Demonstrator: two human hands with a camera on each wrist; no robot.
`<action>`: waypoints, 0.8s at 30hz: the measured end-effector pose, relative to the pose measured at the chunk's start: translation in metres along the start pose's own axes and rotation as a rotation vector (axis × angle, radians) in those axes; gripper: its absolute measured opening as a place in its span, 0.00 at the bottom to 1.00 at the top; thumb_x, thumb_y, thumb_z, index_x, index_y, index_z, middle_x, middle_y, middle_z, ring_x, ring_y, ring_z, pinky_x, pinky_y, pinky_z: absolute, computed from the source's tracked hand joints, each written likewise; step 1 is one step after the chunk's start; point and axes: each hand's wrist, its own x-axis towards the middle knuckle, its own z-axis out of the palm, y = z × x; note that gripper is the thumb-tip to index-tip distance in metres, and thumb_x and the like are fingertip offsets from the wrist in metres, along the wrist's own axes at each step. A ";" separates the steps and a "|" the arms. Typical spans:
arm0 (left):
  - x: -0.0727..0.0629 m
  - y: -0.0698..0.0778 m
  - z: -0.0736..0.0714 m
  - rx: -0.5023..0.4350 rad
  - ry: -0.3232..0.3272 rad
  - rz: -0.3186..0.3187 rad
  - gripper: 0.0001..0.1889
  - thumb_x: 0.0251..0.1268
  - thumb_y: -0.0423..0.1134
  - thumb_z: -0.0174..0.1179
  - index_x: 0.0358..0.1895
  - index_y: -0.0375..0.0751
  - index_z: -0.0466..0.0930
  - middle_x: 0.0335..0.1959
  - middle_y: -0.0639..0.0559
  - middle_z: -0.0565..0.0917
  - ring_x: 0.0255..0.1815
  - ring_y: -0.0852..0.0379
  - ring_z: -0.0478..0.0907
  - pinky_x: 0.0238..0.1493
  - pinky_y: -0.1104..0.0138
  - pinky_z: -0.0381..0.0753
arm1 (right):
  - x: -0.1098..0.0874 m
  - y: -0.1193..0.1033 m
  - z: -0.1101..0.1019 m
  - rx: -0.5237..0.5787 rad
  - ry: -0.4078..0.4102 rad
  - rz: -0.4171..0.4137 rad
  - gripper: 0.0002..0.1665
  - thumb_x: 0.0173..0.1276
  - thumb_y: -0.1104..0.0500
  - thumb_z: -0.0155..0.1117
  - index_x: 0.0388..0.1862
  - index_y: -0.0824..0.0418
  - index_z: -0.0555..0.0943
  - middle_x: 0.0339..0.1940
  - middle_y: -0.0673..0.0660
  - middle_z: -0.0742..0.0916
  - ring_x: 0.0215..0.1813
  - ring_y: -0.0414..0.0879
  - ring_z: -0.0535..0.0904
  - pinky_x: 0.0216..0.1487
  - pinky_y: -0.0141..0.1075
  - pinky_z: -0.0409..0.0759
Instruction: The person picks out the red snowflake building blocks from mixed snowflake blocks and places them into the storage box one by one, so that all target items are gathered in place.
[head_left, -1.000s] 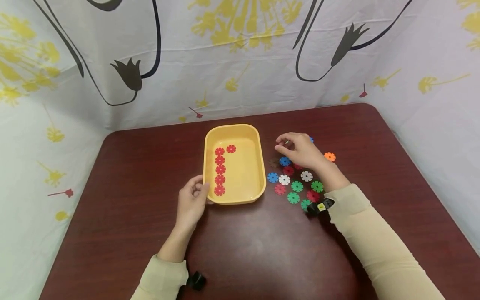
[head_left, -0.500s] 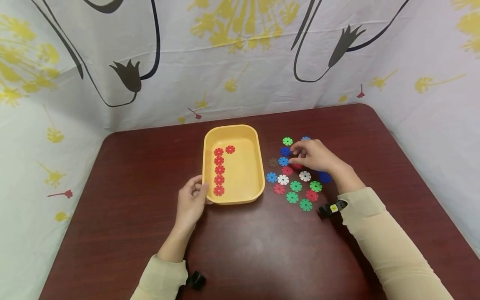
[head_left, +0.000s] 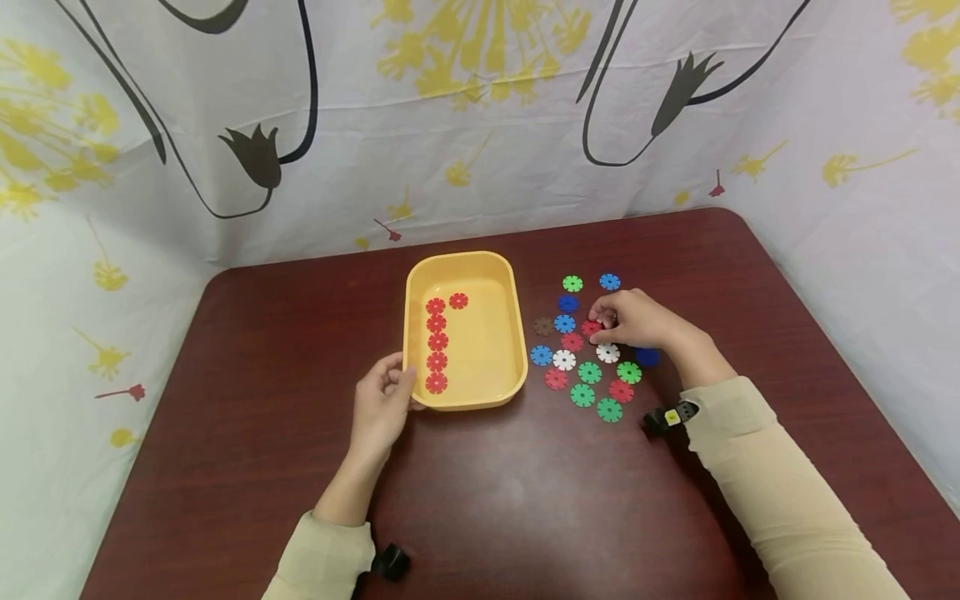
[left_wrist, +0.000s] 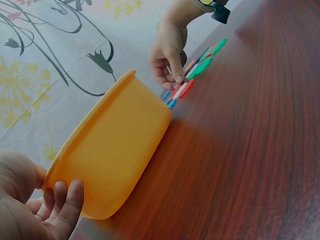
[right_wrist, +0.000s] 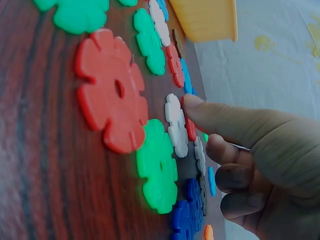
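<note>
My left hand (head_left: 382, 406) grips the near left side of a yellow plastic tray (head_left: 517, 333), thumb at the rim and fingers against the outer wall in the left wrist view. Inside the tray, several red snowflake discs (head_left: 437, 342) stand in a column along the left, with one more red disc (head_left: 458, 301) beside the top one. To the right, my right hand (head_left: 641, 319) pinches a red snowflake disc (head_left: 592, 327) between thumb and forefinger, low over the table. In the right wrist view the thumb covers part of this red disc (right_wrist: 190, 125).
Around the right hand lie loose discs: green (head_left: 582, 395), white (head_left: 564, 360), blue (head_left: 541, 355), brown (head_left: 543, 326) and more red (head_left: 621, 391). A patterned cloth (head_left: 480, 125) hangs behind the dark wooden table (head_left: 262, 375).
My right hand has moved down and right from the far side of the loose discs to a red one, uncovering a light green and a dark blue disc. The left hand stays on the tray.
</note>
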 end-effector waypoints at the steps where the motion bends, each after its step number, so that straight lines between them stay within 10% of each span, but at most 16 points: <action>1: 0.000 0.000 0.000 0.000 0.003 -0.001 0.21 0.75 0.34 0.57 0.66 0.29 0.72 0.37 0.33 0.79 0.26 0.57 0.82 0.29 0.67 0.89 | 0.000 0.000 0.000 -0.001 -0.001 0.002 0.17 0.62 0.60 0.77 0.45 0.67 0.85 0.25 0.52 0.80 0.29 0.46 0.73 0.33 0.39 0.77; 24: 0.003 -0.001 0.000 -0.031 -0.005 -0.021 0.20 0.76 0.33 0.57 0.66 0.29 0.73 0.38 0.32 0.78 0.28 0.55 0.82 0.30 0.67 0.89 | 0.008 0.003 0.005 -0.033 0.046 0.012 0.18 0.61 0.60 0.78 0.45 0.64 0.80 0.38 0.57 0.86 0.37 0.49 0.78 0.37 0.42 0.81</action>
